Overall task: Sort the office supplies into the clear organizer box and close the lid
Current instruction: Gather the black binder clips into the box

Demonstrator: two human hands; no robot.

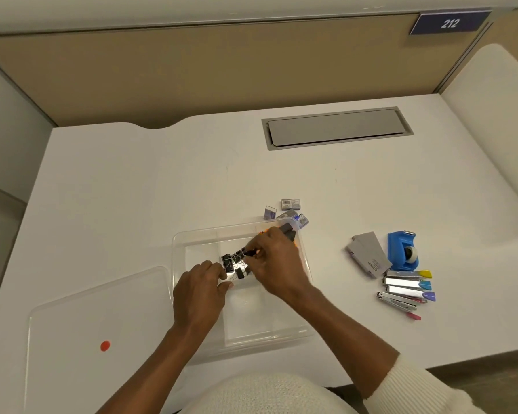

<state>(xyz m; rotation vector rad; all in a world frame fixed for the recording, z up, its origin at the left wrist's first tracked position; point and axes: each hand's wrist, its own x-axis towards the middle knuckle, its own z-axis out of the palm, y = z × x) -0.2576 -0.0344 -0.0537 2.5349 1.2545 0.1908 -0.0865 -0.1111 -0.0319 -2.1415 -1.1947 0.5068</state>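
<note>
Nearest the camera, a cream knitted garment (269, 392) fills the lower edge, and both forearms reach from it over the white surface (132, 186) into the clear plastic organizer box (180, 243). Left hand (199, 289) sits in a loose pinch at the near side of a cluster of black binder clips with wire handles (232, 262); whether its grip actually holds a clip cannot be told. Right hand (274, 258) is clenched on the far side of the same cluster, its grip grasping a clip, with a dark grey and orange object (289, 231), unidentifiable, showing behind the knuckles. The clips lie in the box's far left compartment. Step in hand, by judgement: seating the clips. Keep them inside one compartment, press the wire handles flat so nothing rises above the rim, and untangle handles before releasing. The clear flat lid with a red dot (96, 321) lies just beside the box on the left, within reach for closing. Still outside the box: small grey staple boxes (290, 209) at its far corner, and well to the right, grey cardboard packs (368, 255), a blue tape dispenser (401, 251) and metal staplers with coloured ends (407, 286).
</note>
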